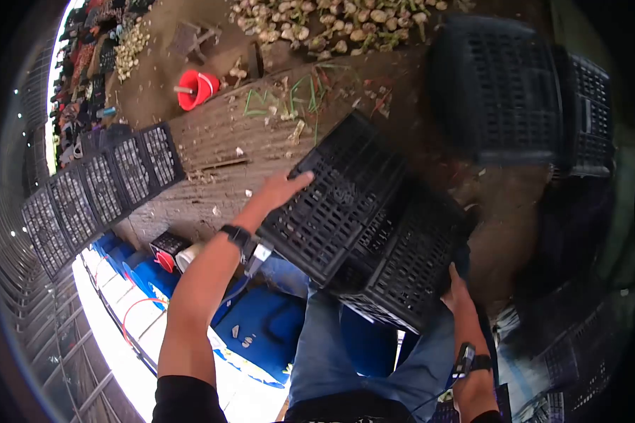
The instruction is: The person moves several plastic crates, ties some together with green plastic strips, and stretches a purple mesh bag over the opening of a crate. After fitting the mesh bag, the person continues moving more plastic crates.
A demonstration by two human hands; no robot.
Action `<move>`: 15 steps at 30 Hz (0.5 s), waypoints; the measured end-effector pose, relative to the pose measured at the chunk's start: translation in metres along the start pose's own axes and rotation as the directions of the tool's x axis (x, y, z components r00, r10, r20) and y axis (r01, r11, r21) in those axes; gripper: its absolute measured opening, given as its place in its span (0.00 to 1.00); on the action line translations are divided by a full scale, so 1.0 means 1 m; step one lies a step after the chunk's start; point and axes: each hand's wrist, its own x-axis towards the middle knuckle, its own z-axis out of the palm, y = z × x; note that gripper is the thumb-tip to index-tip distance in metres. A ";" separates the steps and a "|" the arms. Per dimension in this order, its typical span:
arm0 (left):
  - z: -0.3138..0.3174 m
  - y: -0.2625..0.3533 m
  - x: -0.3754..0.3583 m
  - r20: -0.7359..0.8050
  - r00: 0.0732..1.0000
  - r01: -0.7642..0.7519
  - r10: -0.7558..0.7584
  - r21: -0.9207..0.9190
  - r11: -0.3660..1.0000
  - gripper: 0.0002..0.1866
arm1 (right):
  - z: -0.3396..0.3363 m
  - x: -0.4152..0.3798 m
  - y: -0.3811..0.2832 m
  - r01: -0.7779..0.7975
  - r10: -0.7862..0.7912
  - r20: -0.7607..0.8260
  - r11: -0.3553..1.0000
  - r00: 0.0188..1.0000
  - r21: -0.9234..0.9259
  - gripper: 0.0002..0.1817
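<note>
A black slatted plastic crate [331, 211] is held tilted in front of my body, above my jeans-clad legs. My left hand [287, 189] grips its left edge, with the thumb over the edge and the other fingers largely hidden. On the opposite side, my right hand [457, 290] holds the crate low near its right corner, its fingers partly hidden by the wall. Pale lettering shows on an inner panel of the crate. Both wrists wear dark bands with small devices attached.
Filled black crates [99, 194] stand in a row at left. More black crates [508, 99] are stacked at upper right. A red bucket [198, 89] stands beyond the wooden boards [212, 144], near heaped pale bulbs [331, 25]. Blue barrels [264, 328] stand below left.
</note>
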 end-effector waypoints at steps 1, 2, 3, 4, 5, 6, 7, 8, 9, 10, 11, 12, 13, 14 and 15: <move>-0.004 -0.014 0.007 0.001 1.000 0.019 -0.019 -0.013 1.000 0.38 | 0.018 -0.005 0.005 0.008 -0.016 0.095 0.997 0.995 0.081 0.32; -0.015 -0.025 0.016 0.000 0.997 0.080 -0.082 0.191 0.978 0.37 | 0.021 0.005 0.015 0.001 -0.007 0.092 0.998 0.996 0.062 0.32; -0.025 -0.034 0.021 -0.019 0.991 0.132 -0.136 0.387 0.913 0.36 | 0.029 0.019 0.022 0.074 -0.076 -0.043 0.996 0.996 -0.041 0.29; -0.012 -0.052 0.018 -0.177 0.984 0.072 0.010 0.451 0.889 0.34 | 0.034 0.025 0.029 0.134 -0.160 -0.178 0.980 0.971 -0.149 0.26; -0.009 -0.061 0.010 -0.240 0.968 0.027 0.079 0.411 0.911 0.34 | 0.054 0.013 0.029 0.197 -0.246 -0.307 0.964 0.920 -0.181 0.21; -0.008 -0.068 0.006 -0.306 0.940 -0.024 0.147 0.371 0.928 0.35 | 0.072 -0.002 0.027 0.212 -0.265 -0.310 0.957 0.913 -0.196 0.21; -0.012 -0.075 0.003 -0.309 0.939 -0.033 0.148 0.349 0.936 0.35 | 0.099 -0.028 0.022 0.212 -0.325 -0.392 0.929 0.861 -0.303 0.20; -0.020 -0.085 0.001 -0.346 0.933 0.022 0.102 0.336 0.941 0.35 | 0.114 -0.042 0.017 0.200 -0.390 -0.460 0.891 0.798 -0.408 0.19; -0.029 -0.097 -0.006 -0.381 0.923 0.084 0.048 0.323 0.943 0.34 | 0.110 -0.044 0.021 0.312 -0.441 -0.333 0.873 0.833 -0.375 0.17; -0.037 -0.104 -0.015 -0.389 0.920 0.084 0.044 0.306 0.948 0.34 | 0.123 -0.051 0.017 0.320 -0.455 -0.327 0.863 0.828 -0.391 0.17; -0.047 -0.109 -0.025 -0.448 0.893 0.069 0.043 0.230 0.971 0.34 | 0.146 -0.060 0.015 0.429 -0.548 -0.261 0.811 0.794 -0.398 0.15; -0.056 -0.116 -0.039 -0.501 0.865 0.056 0.030 0.155 0.986 0.34 | 0.160 -0.066 0.016 0.525 -0.629 -0.196 0.752 0.752 -0.398 0.13; -0.065 -0.122 -0.051 -0.511 0.859 0.062 0.021 0.144 0.988 0.34 | 0.170 -0.066 0.010 0.524 -0.660 -0.136 0.690 0.739 -0.500 0.11; -0.076 -0.127 -0.059 -0.579 0.815 0.055 0.003 0.084 0.995 0.34 | 0.183 -0.065 0.006 0.534 -0.666 -0.118 0.679 0.737 -0.504 0.11; -0.088 -0.131 -0.066 -0.641 0.767 0.045 -0.019 0.024 0.999 0.35 | 0.195 -0.064 0.000 0.629 -0.714 -0.035 0.638 0.700 -0.444 0.10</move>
